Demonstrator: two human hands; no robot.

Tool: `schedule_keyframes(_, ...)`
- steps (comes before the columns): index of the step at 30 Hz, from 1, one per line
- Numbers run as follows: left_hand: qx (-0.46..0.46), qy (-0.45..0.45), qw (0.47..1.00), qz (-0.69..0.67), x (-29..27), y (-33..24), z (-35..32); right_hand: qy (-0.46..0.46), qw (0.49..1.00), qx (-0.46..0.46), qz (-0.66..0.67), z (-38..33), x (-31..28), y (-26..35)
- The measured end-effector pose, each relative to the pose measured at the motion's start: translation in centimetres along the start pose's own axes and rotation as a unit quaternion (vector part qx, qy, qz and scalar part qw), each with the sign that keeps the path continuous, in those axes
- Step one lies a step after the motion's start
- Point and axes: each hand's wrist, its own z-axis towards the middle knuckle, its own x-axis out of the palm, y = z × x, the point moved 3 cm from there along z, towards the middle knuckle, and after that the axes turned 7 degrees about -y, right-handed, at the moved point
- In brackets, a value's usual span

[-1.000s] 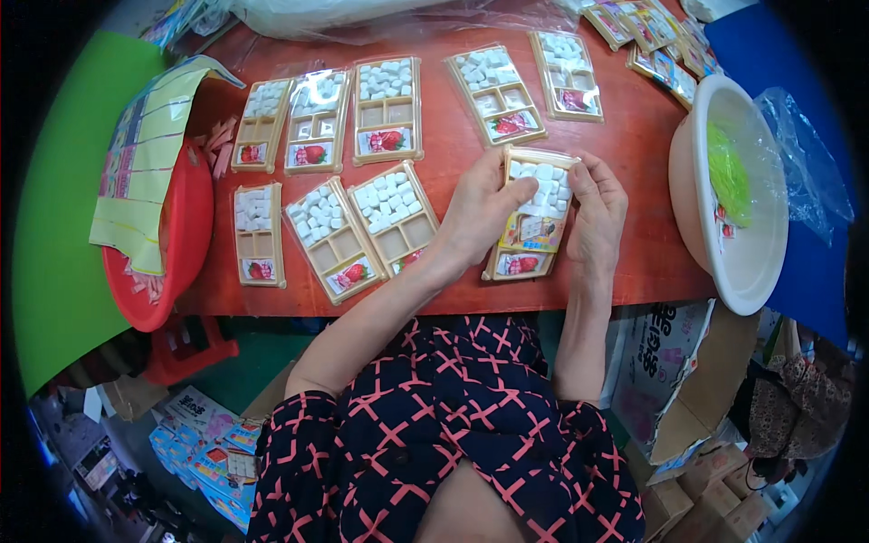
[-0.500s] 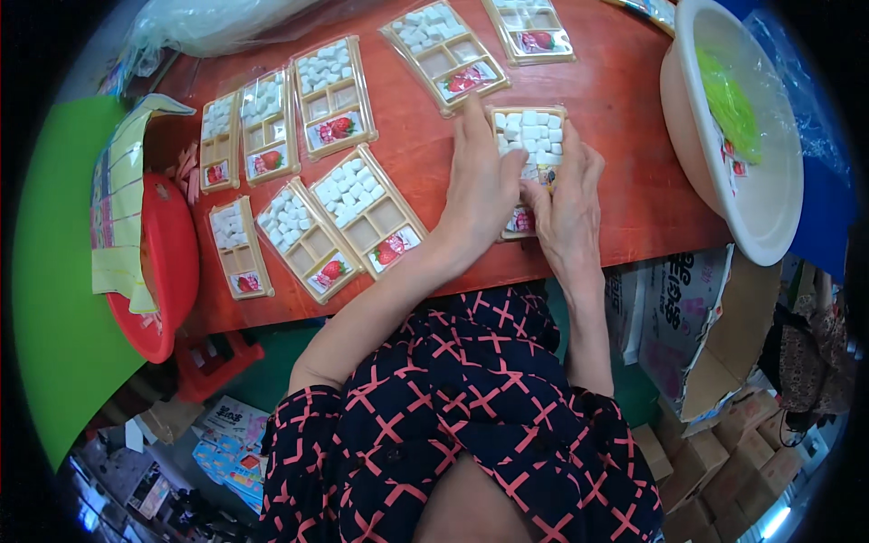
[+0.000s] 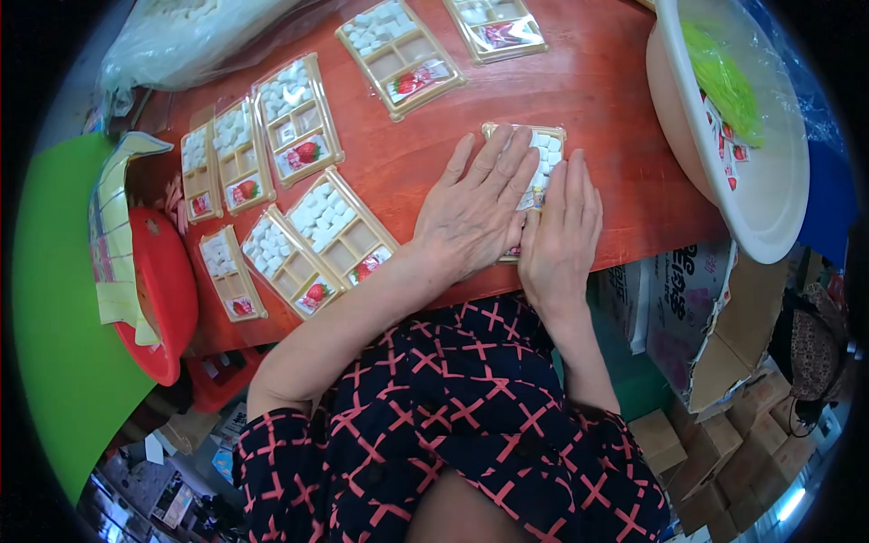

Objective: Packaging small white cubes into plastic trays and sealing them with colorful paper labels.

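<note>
"Head view: where's the tray [image 3: 549, 165]?"
"Just right of centre, partly under the left hand [image 3: 475, 208] and right hand [image 3: 559, 244], fingers outstretched, neither clamped."
"Risk?"
"Uneven pressing could slide it across the table [image 3: 625, 136] or squash its cubes [image 3: 548, 145]."

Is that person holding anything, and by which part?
Nothing looks gripped: the left hand lies flat over a tray, mostly its left side; the right hand lies along its lower right.

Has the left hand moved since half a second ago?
Yes: the left hand drew back toward the person; its fingertips, then at the angled upper tray's near edge, now lie clear.
</note>
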Motion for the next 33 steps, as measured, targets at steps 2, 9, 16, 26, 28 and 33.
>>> schedule_keyframes(2, 0.034, 0.006, 0.999, 0.005, 0.0, 0.1, 0.7, -0.011, 0.996, -0.021, -0.082, -0.2, 0.2, -0.1)
schedule_keyframes(9, 0.062, -0.034, 0.996, -0.052, -0.1, 0.5, 2.7, -0.119, 0.993, 0.024, 0.001, -1.0, 0.1, -0.5)
schedule_keyframes(16, 0.145, -0.026, 0.989, -0.018, -0.8, 0.5, 4.1, -0.117, 0.991, -0.011, 0.057, -1.0, -0.6, -2.2)
schedule_keyframes(26, 0.092, -0.010, 0.987, 0.129, -1.1, 0.1, 2.5, -0.008, 0.995, 0.046, 0.087, -2.3, -2.9, -1.5)
schedule_keyframes(28, 0.102, -0.019, 0.982, 0.157, -1.2, 0.0, 2.5, 0.010, 0.997, 0.046, 0.061, -2.1, -2.5, -1.0)
schedule_keyframes(33, 0.183, -0.010, 0.983, 0.006, -0.9, 1.9, 2.9, 0.014, 0.998, 0.040, 0.054, -1.7, -2.7, -2.0)
